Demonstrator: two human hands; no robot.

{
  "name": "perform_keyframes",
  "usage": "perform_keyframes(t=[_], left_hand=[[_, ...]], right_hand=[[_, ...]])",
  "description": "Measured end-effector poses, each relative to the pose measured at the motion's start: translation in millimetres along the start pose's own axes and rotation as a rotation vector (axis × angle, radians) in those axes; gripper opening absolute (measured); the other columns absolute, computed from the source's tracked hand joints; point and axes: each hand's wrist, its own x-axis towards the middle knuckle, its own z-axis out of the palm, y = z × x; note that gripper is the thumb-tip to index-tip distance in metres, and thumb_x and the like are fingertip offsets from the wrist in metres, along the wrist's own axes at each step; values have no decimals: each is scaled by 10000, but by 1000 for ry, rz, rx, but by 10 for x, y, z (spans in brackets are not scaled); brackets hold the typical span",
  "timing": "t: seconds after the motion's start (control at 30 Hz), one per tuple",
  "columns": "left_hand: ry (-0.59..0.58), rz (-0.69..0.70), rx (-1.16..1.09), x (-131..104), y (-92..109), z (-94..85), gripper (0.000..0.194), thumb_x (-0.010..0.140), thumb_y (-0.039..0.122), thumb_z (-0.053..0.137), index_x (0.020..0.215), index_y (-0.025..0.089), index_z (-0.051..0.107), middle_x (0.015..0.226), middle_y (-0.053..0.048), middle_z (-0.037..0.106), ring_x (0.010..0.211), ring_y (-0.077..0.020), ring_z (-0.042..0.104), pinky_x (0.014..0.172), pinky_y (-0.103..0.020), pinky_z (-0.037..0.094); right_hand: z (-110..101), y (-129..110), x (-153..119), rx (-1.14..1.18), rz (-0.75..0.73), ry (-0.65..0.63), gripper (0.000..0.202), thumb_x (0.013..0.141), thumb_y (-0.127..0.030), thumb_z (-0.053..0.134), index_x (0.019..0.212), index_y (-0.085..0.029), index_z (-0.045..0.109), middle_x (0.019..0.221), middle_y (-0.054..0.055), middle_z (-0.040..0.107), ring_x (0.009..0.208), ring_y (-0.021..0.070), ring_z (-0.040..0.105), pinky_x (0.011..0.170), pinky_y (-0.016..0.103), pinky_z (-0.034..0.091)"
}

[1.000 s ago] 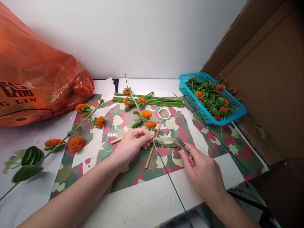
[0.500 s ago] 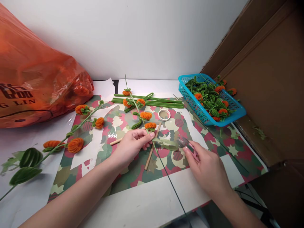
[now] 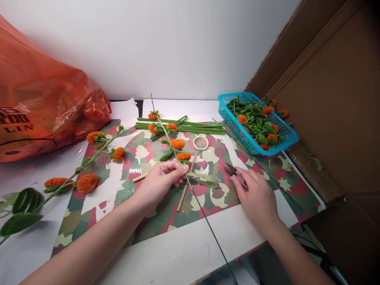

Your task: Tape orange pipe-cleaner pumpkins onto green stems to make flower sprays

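Note:
My left hand [image 3: 166,176] pinches the green stem of an artificial flower branch [image 3: 177,144], just below its lowest orange bloom. The branch carries several orange fuzzy flowers, and its thin bare wire runs down past the table's front edge. From the pinch a loop of pale green floral tape [image 3: 208,180] sticks out to the right. My right hand [image 3: 255,194] is closed around small thread snips [image 3: 233,172], their dark blades pointing up and left. The snips are apart from the tape. A thin wooden stick [image 3: 186,184] lies beneath the stem.
A blue basket [image 3: 237,132] of green leaves and orange flowers stands at the back right. Green pipe cleaners [image 3: 202,128] and a white tape ring [image 3: 201,143] lie behind my hands. A finished-looking branch [image 3: 71,180] and an orange bag [image 3: 50,99] are left.
The snips have drawn a little away from the tape loop, and their blades look closer together. My left hand keeps its hold on the stem. The whole view has shifted slightly.

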Motion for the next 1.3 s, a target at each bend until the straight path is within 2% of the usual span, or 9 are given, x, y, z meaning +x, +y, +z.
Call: perform_keyframes(t=[0.13,0.23,0.3,0.37,0.43,0.7,1.0,1.2,1.3], left_hand=[[9,-13,13,-10,-3,-10,315,721,431,614,564,173,525,554,37,462,521,-83,400,507,-200,318],[8,-15,22,-8,2,-6,317,725,426,610,555,174,519,535,43,447,513,-80,392,493,-192,306],[9,-21,26,-4,4,-1,320,721,434,610,554,176,522,524,44,439,511,-82,387,475,-190,291],[8,-19,23,0,1,3,321,712,442,615,555,176,527,527,42,442,509,-83,382,470,-192,288],[6,-6,20,2,-7,6,323,704,439,624,552,173,525,531,42,442,510,-81,377,481,-194,296],[22,-6,24,-14,3,24,322,698,445,629,567,169,526,523,32,453,512,-90,387,485,-208,303],[8,19,16,-12,-36,15,317,724,438,618,582,166,536,545,34,456,534,-85,389,520,-203,314],[5,18,-31,8,-27,20,313,708,422,640,571,171,513,552,39,458,532,-82,403,535,-199,335],[12,8,-35,0,-12,22,317,699,425,644,560,173,512,544,36,464,515,-84,404,521,-203,340]], right_hand=[[57,50,96,-11,-77,53,344,851,-305,486,1156,-173,577,1049,132,583,962,309,508,785,443,412],[19,-108,91,207,-189,24,418,810,-293,547,1215,-191,518,1130,116,560,1044,286,484,840,424,396],[7,-224,88,343,-243,22,357,770,-279,605,1117,-202,573,1044,87,616,986,256,529,819,397,396],[21,-299,95,402,-248,95,153,783,-203,588,929,-211,632,870,43,669,862,217,579,774,378,383],[45,-324,106,433,-230,159,103,799,-137,556,796,-206,631,749,15,674,755,183,593,729,361,372],[79,-320,87,602,-49,233,93,806,-121,532,762,-187,580,719,30,629,702,171,568,643,311,424],[159,-367,66,543,30,243,108,861,-128,437,804,-181,511,736,33,563,695,161,530,619,278,419],[160,-298,79,440,-191,175,217,856,-90,423,1009,-175,552,801,45,599,763,174,535,690,313,370],[144,-282,76,388,-285,140,233,839,-67,415,936,-186,589,768,32,601,736,166,543,706,327,334]])
